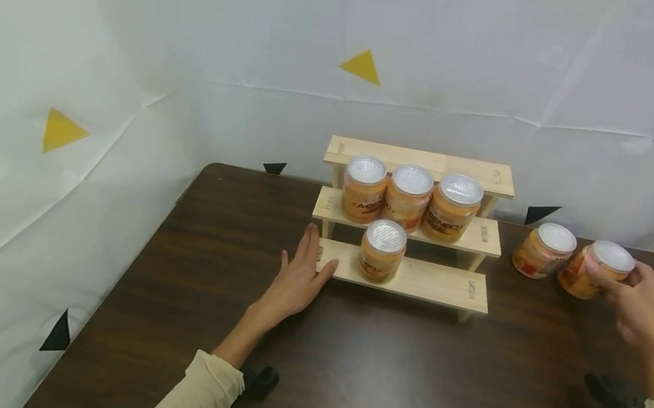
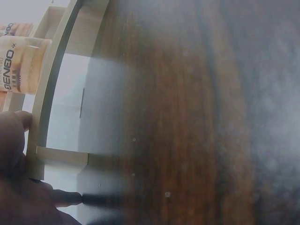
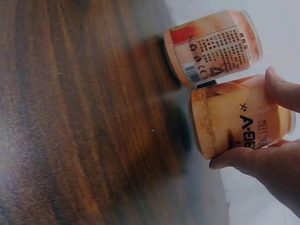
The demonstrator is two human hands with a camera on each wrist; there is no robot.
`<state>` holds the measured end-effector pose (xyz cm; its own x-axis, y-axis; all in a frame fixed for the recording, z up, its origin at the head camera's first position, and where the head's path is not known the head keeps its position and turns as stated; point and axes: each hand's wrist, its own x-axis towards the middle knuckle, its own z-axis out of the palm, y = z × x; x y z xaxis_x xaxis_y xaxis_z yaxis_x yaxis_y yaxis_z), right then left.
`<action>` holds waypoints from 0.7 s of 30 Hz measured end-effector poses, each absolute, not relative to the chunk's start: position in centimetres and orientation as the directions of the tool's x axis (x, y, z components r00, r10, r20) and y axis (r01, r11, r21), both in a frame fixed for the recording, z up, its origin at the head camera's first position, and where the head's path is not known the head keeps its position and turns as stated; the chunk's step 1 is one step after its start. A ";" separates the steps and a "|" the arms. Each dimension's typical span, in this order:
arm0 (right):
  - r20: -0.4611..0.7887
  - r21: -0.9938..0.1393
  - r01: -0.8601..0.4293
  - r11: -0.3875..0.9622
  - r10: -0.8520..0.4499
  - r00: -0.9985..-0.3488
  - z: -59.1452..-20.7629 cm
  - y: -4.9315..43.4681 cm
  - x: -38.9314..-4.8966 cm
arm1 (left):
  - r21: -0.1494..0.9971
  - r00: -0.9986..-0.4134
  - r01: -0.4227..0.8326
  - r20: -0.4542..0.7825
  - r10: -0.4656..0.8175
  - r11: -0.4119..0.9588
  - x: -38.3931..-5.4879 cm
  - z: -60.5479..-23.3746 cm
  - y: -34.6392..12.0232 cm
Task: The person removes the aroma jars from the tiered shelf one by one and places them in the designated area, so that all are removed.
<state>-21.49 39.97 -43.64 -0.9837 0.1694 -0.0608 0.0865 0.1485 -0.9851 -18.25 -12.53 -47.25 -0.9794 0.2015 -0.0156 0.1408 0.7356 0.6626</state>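
Observation:
At the far right my right hand [image 1: 644,308] grips an orange jar with a silvery lid [image 1: 583,274] between thumb and fingers. The right wrist view shows this jar [image 3: 220,124] close over the table, its base near the tabletop. Beside it stands a similar jar [image 1: 537,257], label text and barcode facing the wrist camera. My left hand [image 1: 294,284] rests against the left end of a three-step wooden rack [image 1: 439,281], fingers extended, thumb at the lowest board. One jar [image 1: 380,261] sits on that lowest board. Three more jars [image 1: 451,215] stand in a row on the middle board.
The rack's top board [image 1: 422,158] lies behind the row of jars. A dark wood-grain table [image 1: 391,369] carries everything. White sheeting [image 1: 265,25] with yellow and black triangles rises behind and to the left.

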 end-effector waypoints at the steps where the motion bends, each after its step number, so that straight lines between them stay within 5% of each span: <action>1: -0.078 -0.980 0.108 0.165 0.174 -0.982 -43.7 39.9 -21.4 | 0.662 -0.980 0.140 -0.016 0.200 0.736 -18.3 -47.3 -12.5; 15: -0.102 -0.963 0.135 0.231 0.151 -0.983 -44.8 40.4 -21.3 | 0.664 -0.979 0.147 -0.010 0.205 0.733 -18.1 -47.1 -12.5; 21: -0.142 -0.895 0.225 0.385 0.232 -0.962 -44.1 39.8 -20.9 | 0.653 -0.979 0.147 -0.009 0.202 0.743 -18.3 -47.1 -12.5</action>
<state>-20.86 39.76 -44.05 -0.9624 0.2316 -0.1419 0.2246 0.3852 -0.8951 -18.26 -12.49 -47.14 -0.9793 0.2022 -0.0091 0.1474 0.7432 0.6527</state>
